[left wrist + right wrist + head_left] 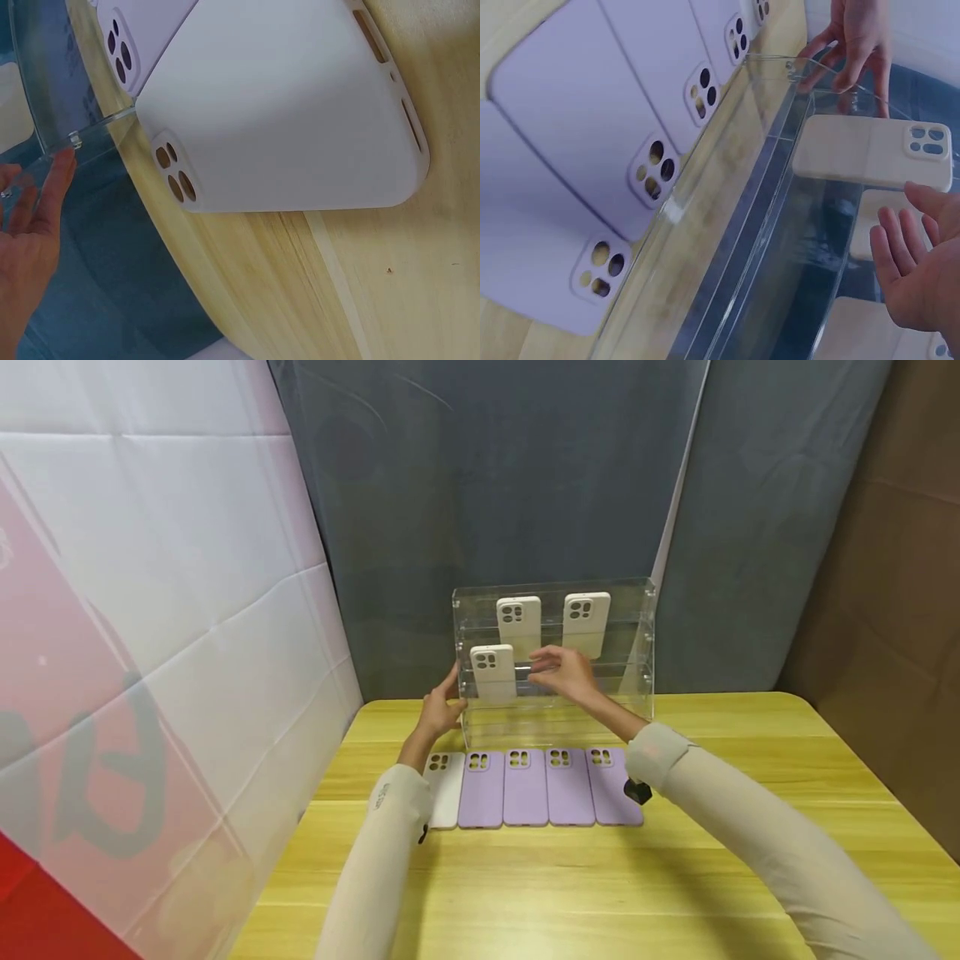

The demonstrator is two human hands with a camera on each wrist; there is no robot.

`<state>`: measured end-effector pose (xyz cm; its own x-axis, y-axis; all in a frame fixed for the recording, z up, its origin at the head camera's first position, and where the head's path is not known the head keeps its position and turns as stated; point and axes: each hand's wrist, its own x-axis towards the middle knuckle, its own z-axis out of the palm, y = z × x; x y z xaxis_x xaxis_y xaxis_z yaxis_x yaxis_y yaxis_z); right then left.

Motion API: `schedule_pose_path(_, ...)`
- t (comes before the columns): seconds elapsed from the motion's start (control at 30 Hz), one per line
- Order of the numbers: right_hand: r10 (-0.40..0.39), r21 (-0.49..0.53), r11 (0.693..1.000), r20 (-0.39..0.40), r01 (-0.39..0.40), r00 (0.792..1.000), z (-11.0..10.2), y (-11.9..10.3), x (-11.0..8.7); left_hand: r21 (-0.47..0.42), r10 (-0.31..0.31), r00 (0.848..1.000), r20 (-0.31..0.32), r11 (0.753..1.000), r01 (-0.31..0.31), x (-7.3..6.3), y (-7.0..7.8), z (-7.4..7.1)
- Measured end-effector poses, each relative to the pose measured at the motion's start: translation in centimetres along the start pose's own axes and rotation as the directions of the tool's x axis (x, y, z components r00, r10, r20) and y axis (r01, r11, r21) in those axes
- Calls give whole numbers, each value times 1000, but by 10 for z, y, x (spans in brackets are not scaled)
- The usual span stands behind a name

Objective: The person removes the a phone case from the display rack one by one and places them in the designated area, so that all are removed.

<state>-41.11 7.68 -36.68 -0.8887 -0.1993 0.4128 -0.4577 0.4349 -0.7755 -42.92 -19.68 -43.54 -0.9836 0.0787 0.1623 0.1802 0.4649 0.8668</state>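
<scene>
A clear acrylic display stand (555, 722) with stepped tiers stands on the table. Two white phone cases lean on its upper tier, a left one (519, 622) and a right one (587, 622). One more white phone case (493, 672) leans on the tier below, at the left. My left hand (438, 712) touches the stand's left side panel, its fingers spread in the right wrist view. Just right of the lower case, my right hand (567, 674) hovers with loosely bent fingers and nothing in them. In the right wrist view the right hand's thumb is close to that case (855, 150); contact is unclear.
In front of the stand, a row of phone cases lies flat: a white case (447, 793) at the left, then several purple cases (525, 793). The yellow wooden table (525, 885) ends before a grey curtain (525, 485). White cloth (187, 527) hangs on the left.
</scene>
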Motion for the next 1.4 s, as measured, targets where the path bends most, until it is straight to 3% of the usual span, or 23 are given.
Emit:
schedule_pose_path(0.23,3,0,1000,-26,-3,1000,11,-5,7,-13,2,1000,-4,1000,-2,-2,-1,0)
schedule_pose_path(0.6,0,90,996,-40,4,999,26,-8,17,-34,1,1000,-5,999,-1,-5,1,-1)
schedule_pose_path(0.87,-2,61,998,-43,5,999,35,-12,19,-20,0,1000,-16,1000,0,-7,2,1)
schedule_pose_path(1.2,7,46,999,-66,-4,998,32,-9,19,-28,22,1000,-6,999,-22,-7,2,3)
schedule_pose_path(1.4,1,96,995,-62,5,998,27,-9,20,-21,31,1000,-7,999,-31,-11,4,1)
